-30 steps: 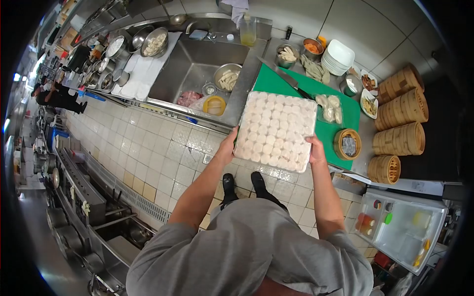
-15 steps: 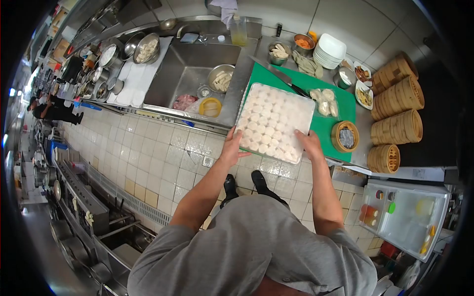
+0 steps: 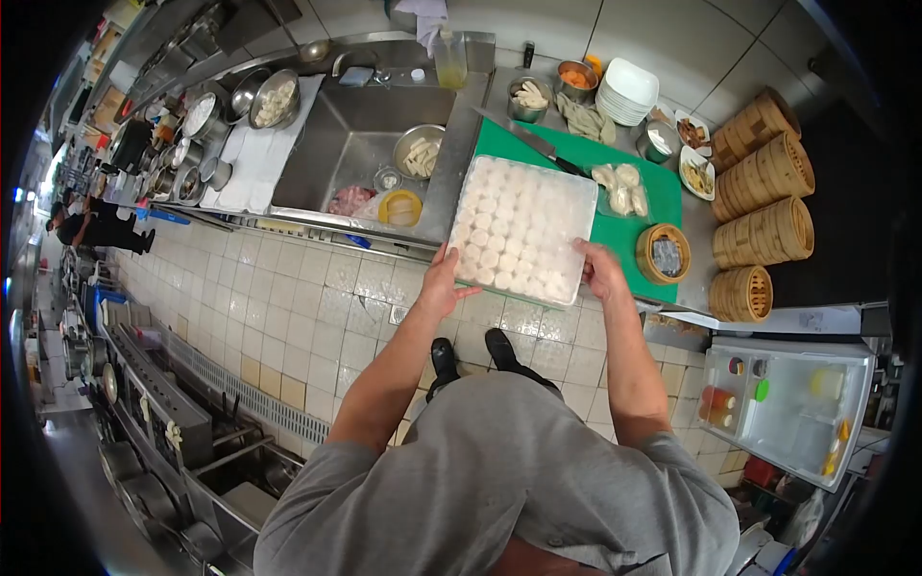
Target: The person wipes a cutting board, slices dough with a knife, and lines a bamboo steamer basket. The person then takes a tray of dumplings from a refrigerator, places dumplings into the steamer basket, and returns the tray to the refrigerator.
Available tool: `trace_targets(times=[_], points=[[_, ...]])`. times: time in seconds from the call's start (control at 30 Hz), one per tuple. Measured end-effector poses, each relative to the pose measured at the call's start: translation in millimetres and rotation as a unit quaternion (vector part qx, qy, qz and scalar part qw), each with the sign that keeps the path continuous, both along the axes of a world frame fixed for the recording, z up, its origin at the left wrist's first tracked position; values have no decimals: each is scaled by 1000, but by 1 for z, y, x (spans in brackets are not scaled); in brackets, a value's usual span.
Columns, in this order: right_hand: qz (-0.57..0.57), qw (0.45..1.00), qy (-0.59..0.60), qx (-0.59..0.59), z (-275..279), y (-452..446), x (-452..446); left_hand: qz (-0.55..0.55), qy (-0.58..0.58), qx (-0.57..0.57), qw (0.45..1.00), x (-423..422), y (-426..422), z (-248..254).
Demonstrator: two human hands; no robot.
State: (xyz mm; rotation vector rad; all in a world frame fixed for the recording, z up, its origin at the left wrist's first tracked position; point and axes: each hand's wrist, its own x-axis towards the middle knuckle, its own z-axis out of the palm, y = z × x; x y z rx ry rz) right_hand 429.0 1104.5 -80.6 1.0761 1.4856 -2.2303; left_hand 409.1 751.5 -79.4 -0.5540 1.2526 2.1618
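Observation:
A square, clear plastic tray (image 3: 521, 230) packed with rows of round white pieces, like small dumplings or dough rounds, overhangs the near edge of the green cutting board (image 3: 619, 226). My left hand (image 3: 444, 283) grips its left near corner, the fingers partly beneath. On the right edge, my right hand (image 3: 601, 269) holds it with the thumb on top. Behind the tray lies a knife (image 3: 552, 154) with a black handle. To its right are a clear pack of white buns (image 3: 624, 190) and a small bamboo steamer (image 3: 664, 253) with a dark wrapped item inside.
Stacked bamboo steamers (image 3: 764, 230) line the right end. White plates (image 3: 629, 91) and metal bowls (image 3: 528, 99) stand at the back. Left is a sink (image 3: 327, 125) containing a bowl and raw meat. An open fridge drawer (image 3: 792, 403) sits low right; another person (image 3: 96, 228) stands far left.
The whole view has shifted slightly. The tray has turned a little and its far side has moved left over the board. Both hands have kept their hold.

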Motion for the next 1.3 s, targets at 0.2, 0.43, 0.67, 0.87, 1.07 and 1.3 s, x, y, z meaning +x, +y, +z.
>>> trace_targets(times=[0.2, 0.43, 0.67, 0.87, 1.07, 1.3], points=[[24, 959, -29, 280, 32, -16, -13, -3, 4, -35, 999, 1, 3, -5], [34, 994, -5, 108, 10, -7, -11, -14, 11, -62, 998, -1, 4, -4], [17, 998, -57, 10, -1, 8, -28, -30, 5, -51, 998, -1, 1, 6], [20, 999, -4, 38, 6, 3, -24, -17, 2, -47, 999, -2, -2, 3], [1, 992, 35, 123, 38, -16, -20, -12, -6, -27, 1000, -1, -8, -2], [39, 980, 152, -123, 49, -19, -12, 14, -50, 59, 997, 0, -12, 11]])
